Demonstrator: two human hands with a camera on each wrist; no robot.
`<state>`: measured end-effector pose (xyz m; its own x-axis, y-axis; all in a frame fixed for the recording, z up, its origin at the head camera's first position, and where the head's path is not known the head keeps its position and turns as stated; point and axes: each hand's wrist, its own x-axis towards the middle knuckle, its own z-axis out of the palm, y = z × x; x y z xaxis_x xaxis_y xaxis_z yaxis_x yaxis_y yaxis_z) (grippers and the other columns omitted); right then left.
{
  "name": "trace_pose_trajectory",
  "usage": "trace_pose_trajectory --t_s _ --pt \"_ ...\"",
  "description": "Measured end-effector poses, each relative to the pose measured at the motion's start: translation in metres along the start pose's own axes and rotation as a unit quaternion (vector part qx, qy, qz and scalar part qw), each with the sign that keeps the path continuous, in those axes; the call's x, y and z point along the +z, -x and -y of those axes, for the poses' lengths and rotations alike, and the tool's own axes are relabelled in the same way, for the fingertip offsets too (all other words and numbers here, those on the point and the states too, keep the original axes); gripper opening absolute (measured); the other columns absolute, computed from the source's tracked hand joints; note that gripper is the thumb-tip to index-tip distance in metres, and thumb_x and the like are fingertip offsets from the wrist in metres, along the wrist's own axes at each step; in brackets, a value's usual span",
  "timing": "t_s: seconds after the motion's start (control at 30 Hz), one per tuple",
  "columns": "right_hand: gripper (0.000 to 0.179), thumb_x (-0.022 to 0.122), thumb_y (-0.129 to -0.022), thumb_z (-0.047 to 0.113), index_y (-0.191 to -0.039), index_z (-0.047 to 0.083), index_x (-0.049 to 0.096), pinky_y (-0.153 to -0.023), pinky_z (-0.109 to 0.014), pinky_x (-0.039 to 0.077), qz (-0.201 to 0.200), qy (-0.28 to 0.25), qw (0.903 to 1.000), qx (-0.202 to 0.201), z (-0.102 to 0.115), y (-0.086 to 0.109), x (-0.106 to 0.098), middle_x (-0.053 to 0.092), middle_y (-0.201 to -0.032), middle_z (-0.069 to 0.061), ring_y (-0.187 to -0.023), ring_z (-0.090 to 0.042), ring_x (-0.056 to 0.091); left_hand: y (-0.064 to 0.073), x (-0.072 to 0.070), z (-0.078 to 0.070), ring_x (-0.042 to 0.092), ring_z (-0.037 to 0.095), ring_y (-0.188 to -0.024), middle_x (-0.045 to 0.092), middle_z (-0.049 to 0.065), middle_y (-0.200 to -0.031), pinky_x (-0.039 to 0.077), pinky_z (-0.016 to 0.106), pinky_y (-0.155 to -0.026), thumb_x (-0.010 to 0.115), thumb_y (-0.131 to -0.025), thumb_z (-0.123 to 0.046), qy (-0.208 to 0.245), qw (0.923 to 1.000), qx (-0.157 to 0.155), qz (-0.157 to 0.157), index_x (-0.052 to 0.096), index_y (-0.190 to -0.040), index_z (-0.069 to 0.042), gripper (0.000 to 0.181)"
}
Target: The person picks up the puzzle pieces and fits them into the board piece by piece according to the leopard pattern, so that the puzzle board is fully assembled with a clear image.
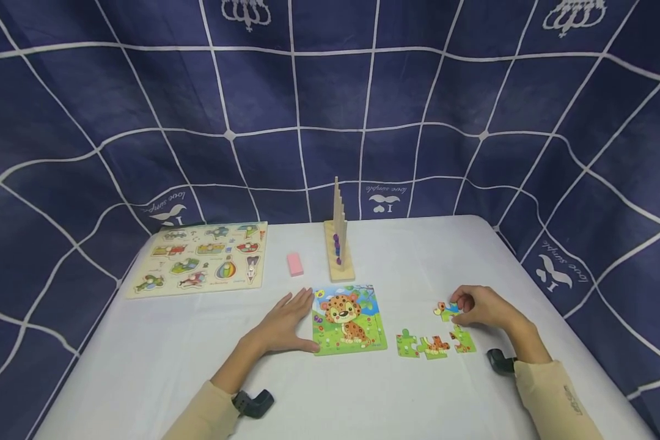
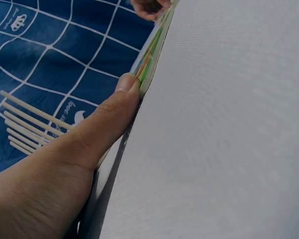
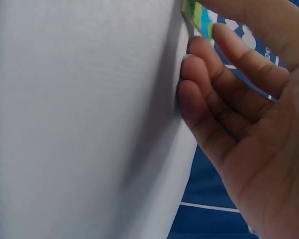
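A square leopard jigsaw puzzle lies on the table in the middle of the head view. My left hand rests along its left side, the thumb at the lower corner and the fingers, fairly straight, at the upper one. To the right, my right hand pinches a small puzzle piece with green and blue on it. Just below that hand lie more loose pieces: a green one, one with leopard spots and another green one.
Behind the puzzle stands a wooden peg rack with several purple and blue beads. A pink block sits left of it. At the back left lies a vehicle puzzle board. A dark blue curtain hangs behind the white table.
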<state>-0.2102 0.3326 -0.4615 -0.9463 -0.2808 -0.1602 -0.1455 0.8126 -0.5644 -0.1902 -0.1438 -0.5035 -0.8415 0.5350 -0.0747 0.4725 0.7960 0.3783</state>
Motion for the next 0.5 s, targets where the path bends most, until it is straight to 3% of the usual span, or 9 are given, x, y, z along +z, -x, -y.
trace_pose_trajectory --t_s 0.23,0.5 --pt "0.042 0.088 -0.068 0.021 -0.100 0.003 0.067 -0.062 -0.020 0.047 0.001 -0.018 0.9995 0.028 -0.0018 0.0024 0.0040 0.061 -0.084 -0.003 -0.077 -0.016 0.053 -0.0007 -0.0002 -0.0002 0.010 0.020 -0.153 0.012 0.005 -0.164 0.008 0.044 -0.126 0.059 -0.065 -0.086 -0.008 1.0000 0.000 0.003 0.020 -0.155 -0.007 0.127" --pt "0.049 0.088 -0.064 0.011 -0.105 -0.003 0.064 -0.063 -0.020 0.049 0.026 -0.059 0.9973 0.037 -0.0002 0.0048 0.0006 0.059 -0.088 -0.007 -0.079 -0.016 0.053 0.0000 -0.0008 -0.0020 0.011 0.021 -0.153 0.013 0.006 -0.164 0.008 0.044 -0.126 0.060 -0.066 -0.085 -0.001 1.0000 0.003 0.003 0.020 -0.155 -0.007 0.125"
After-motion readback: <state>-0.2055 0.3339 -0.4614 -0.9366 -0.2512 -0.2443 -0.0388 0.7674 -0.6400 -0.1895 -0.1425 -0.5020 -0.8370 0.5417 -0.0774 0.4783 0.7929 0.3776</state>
